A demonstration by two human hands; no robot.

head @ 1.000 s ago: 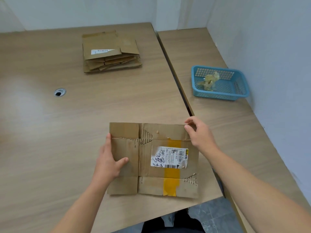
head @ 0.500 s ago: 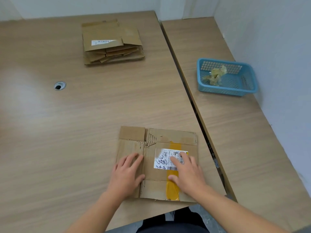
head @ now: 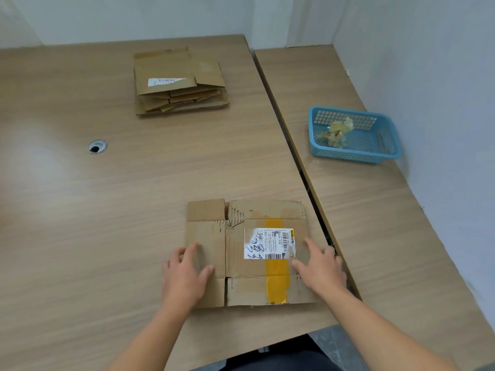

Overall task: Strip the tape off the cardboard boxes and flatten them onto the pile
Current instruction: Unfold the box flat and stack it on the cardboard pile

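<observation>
A flattened cardboard box lies flat near the table's front edge. It carries a white shipping label and a strip of yellow tape running front to back under the label. My left hand rests on the box's left panel with fingers spread. My right hand lies on the box's right edge, fingers straight, partly over the side. A pile of flattened boxes sits at the far side of the table.
A blue plastic basket holding crumpled tape stands on the adjoining table to the right, near the wall. A narrow gap runs between the two tables. A round cable hole sits at the left.
Both hands have slid apart across the flattened box: the right hand from the label to the right edge, the left hand toward the left edge. The box still lies flat.
</observation>
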